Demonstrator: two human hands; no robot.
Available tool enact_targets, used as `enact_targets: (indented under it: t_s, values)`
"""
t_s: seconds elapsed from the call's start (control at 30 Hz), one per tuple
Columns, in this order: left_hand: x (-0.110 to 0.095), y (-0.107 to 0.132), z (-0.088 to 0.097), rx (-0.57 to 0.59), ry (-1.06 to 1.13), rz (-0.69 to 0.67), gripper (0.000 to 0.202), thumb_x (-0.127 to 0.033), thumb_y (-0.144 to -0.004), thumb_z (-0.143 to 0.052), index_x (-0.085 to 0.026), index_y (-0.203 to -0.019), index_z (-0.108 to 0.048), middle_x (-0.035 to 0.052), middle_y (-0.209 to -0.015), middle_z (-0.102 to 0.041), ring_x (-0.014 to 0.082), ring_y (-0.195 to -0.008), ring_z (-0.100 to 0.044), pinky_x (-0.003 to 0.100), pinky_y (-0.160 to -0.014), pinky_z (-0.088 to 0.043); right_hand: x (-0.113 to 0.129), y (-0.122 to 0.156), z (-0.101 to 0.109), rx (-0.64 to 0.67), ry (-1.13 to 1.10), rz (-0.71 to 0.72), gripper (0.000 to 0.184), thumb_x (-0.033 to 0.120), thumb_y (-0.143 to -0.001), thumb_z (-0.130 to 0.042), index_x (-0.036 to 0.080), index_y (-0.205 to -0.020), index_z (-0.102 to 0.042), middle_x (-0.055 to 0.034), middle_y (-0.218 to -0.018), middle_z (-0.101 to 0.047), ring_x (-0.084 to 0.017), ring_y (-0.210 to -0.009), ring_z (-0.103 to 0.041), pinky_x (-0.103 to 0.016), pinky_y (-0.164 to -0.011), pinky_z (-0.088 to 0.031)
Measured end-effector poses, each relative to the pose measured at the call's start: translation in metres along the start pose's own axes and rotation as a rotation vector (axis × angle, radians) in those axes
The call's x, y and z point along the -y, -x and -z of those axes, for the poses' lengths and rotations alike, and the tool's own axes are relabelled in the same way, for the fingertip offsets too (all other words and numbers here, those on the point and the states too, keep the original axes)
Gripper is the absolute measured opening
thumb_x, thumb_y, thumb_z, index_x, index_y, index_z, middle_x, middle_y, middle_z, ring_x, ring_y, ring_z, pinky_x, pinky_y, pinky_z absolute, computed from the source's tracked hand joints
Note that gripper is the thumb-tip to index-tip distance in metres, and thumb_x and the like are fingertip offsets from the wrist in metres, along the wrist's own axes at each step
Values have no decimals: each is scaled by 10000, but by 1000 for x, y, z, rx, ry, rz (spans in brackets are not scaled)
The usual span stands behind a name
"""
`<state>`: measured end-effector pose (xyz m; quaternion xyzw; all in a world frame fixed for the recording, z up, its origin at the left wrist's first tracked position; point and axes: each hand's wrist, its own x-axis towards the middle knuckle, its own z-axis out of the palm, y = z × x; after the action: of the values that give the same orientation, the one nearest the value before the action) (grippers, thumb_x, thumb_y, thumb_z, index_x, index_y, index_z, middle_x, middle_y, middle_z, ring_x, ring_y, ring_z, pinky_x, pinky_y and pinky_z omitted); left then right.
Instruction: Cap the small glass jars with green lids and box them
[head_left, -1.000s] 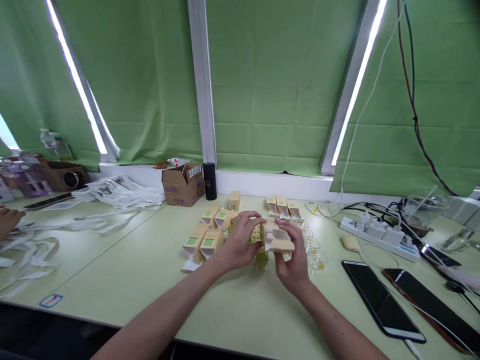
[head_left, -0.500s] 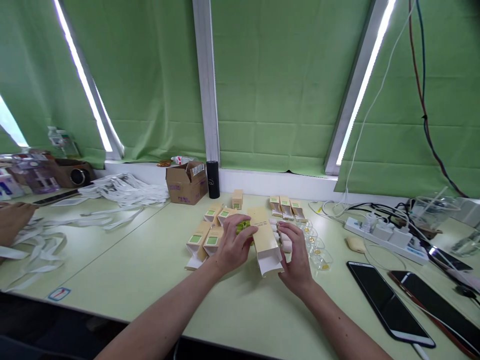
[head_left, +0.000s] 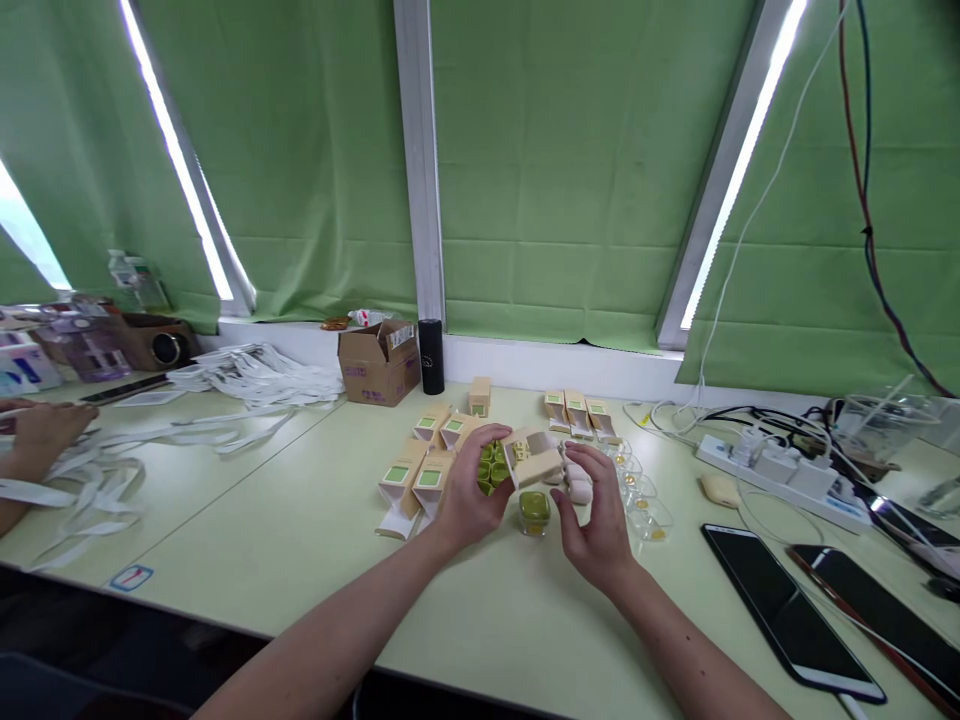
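Note:
My left hand [head_left: 466,495] is closed round a small tan carton [head_left: 531,459] with its open end toward me, held just above the table. My right hand [head_left: 596,515] is beside it, fingers curled with taped fingertips, touching the carton's right side. A small clear jar with green contents [head_left: 534,511] stands on the table between my hands. More green jars [head_left: 491,468] sit behind my left thumb. Tan cartons with green labels [head_left: 420,472] lie to the left.
Three more cartons [head_left: 578,413] and a row of clear lids [head_left: 637,495] lie right of my hands. Two phones [head_left: 787,605], a power strip [head_left: 772,467] and cables occupy the right. A cardboard box [head_left: 377,365], black cylinder [head_left: 430,357] and white straps [head_left: 247,380] lie left. Another person's hand [head_left: 41,432] at far left.
The carton was turned from lying long side up to open end toward me and lifted slightly. The green jar on the table is now uncovered. The view shifted a little.

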<state>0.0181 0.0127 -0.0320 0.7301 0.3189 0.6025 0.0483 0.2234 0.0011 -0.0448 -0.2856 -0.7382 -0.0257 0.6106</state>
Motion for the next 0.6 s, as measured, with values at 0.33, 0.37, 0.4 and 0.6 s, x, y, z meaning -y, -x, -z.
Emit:
enact_targets:
  t_s: [0.33, 0.37, 0.4, 0.6]
  values:
    - [9, -1, -7, 24, 435, 480, 659, -549, -913, -715, -232, -1412, -422, 141, -1276, -672, 243, -1095, -681, 373, -930, -560, -6, 5, -3, 57, -14, -68, 514, 215, -972, -584, 258, -1461, -432, -151, -1388, -541, -338, -1339, -517, -608, -1093, -485]
    - [9, -2, -7, 21, 466, 497, 686, -568, -906, -718, -240, -1414, -395, 133, -1244, -686, 238, -1076, -689, 373, -927, -559, -6, 5, -3, 60, -16, -77, 513, 221, -974, -583, 256, -1462, -430, -153, -1394, -533, -337, -1339, -513, -608, -1095, -482]
    - [8, -3, -8, 16, 496, 511, 705, -581, -898, -723, -247, -1411, -374, 125, -1215, -696, 235, -1064, -695, 372, -925, -558, -6, 5, -3, 64, -19, -84, 512, 226, -975, -583, 255, -1463, -429, -154, -1396, -526, -336, -1339, -511, -606, -1098, -480]
    - [-1, -2, -11, 81, 691, 556, 702, -553, -864, -784, -273, -1342, -353, 108, -1174, -714, 226, -1039, -702, 329, -860, -548, -4, 2, 0, 118, -63, -118, 507, 263, -982, -585, 272, -1467, -439, -149, -1417, -492, -340, -1383, -475, -596, -1110, -478]
